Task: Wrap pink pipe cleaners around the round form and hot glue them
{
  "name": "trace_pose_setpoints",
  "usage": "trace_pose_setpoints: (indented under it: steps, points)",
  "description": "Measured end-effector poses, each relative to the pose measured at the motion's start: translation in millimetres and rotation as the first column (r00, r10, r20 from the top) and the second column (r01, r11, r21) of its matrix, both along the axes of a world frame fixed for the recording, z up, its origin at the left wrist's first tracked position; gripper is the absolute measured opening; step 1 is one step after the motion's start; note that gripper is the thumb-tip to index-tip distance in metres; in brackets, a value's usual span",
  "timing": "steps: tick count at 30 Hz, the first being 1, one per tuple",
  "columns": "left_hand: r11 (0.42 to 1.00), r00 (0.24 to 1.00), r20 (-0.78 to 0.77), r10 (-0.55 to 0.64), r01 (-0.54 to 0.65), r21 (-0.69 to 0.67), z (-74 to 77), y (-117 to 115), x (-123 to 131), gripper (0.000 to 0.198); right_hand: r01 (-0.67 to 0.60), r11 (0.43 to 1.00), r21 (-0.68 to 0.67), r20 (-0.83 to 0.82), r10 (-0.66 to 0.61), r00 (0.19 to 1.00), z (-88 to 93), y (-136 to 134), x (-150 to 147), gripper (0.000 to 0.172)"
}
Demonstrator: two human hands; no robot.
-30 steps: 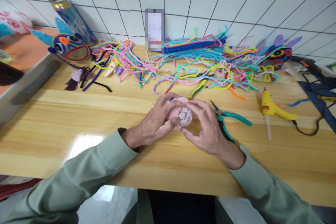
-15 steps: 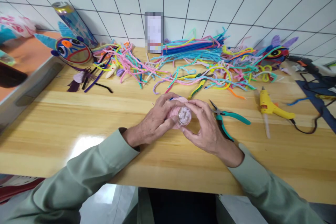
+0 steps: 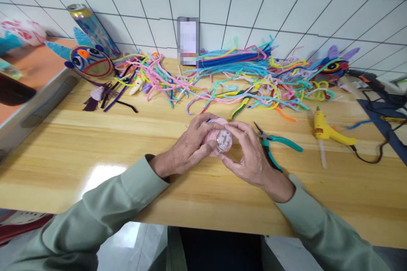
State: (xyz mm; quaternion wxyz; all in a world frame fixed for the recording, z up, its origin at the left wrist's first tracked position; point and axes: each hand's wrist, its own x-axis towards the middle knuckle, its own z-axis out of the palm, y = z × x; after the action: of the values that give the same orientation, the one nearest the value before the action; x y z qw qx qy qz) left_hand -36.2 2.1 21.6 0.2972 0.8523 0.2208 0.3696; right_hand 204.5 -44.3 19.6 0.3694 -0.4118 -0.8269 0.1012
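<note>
Between my hands is a rounded piece wrapped in pale pink pipe cleaner (image 3: 212, 136), with a clear round end that faces me and shows whitish bits inside. My left hand (image 3: 197, 140) wraps around its left side, thumb near the clear end and fingers over the top. From the right, my right hand (image 3: 249, 150) holds it with bent fingers, fingertips at the upper edge and thumb at the lower edge. A strip of dark blue shows at the top of the piece. Its far side is hidden by my fingers.
Teal-handled pliers (image 3: 274, 142) lie just right of my right hand, with a yellow glue gun (image 3: 330, 130) farther right. Colourful pipe cleaners (image 3: 235, 70) heap along the wall. A phone (image 3: 188, 41) leans there, and a can (image 3: 92, 27) stands behind a decorated mask-like piece (image 3: 90, 61).
The view has shifted very slightly. My hands keep the same hold on the pink piece, and nothing else has visibly moved.
</note>
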Motion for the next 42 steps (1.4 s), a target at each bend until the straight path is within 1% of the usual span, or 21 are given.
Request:
trace_pose_setpoints:
  steps: [31, 42]
  points:
    - [0.999, 1.000, -0.005, 0.012, -0.012, -0.030, 3.4, -1.3, 0.1, 0.042, 0.031, 0.999, -0.017, 0.032, -0.030, 0.999, 0.3, -1.4, -0.1, 0.076]
    - [1.000, 1.000, 0.006, 0.014, -0.014, -0.026, 1.0, -0.9, 1.3, 0.041, 0.028, 1.000, 0.001, 0.030, -0.028, 0.999, -0.2, -0.9, 0.0, 0.077]
